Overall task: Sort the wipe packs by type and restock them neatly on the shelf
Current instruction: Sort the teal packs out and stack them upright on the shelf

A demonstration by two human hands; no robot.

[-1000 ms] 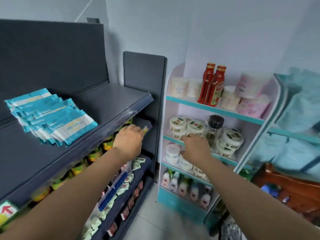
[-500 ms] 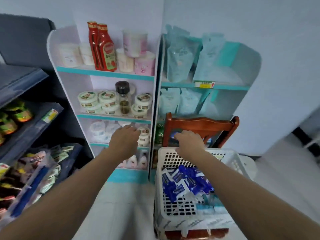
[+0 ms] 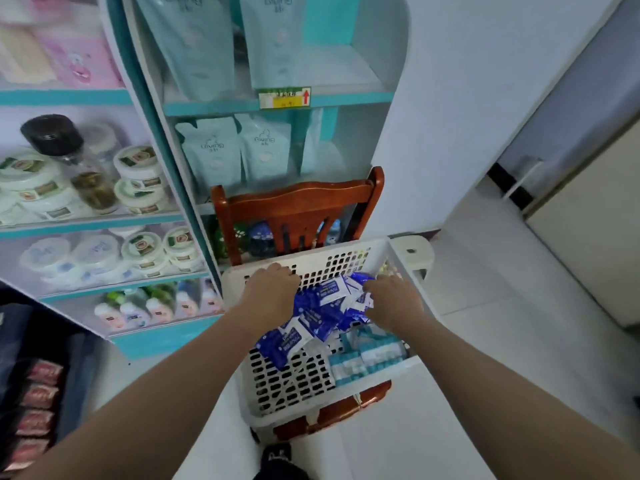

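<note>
The dark blue wipe packs are lying in a loose heap in the far half of the white perforated basket, with a few spilling toward its middle. The pale teal wipe packs are sitting side by side in the basket's near right corner.

I am watching the left hand reaching onto the heap at the basket's far left. Its knuckles are up and its fingers are curling down out of my sight, so I cannot tell whether its grip is closing on a pack or on nothing. The right hand is lying on the heap at the basket's far right, with its fingers pointing in toward the blue packs and touching them. The fingertips are hiding among the packs, so I cannot tell that grip either.

The basket is resting on the seat of a brown wooden chair, whose back is rising just beyond the basket's far wall. Beyond that, a teal-edged shelf unit is carrying pale green pouches and a price tag on one shelf edge. Left of the basket, a second shelf unit is holding white tubs and a glass jar with a black lid. A white stool is peeking out by the basket's far right corner. Farther left of the basket, a dark rack is showing red packets.
</note>
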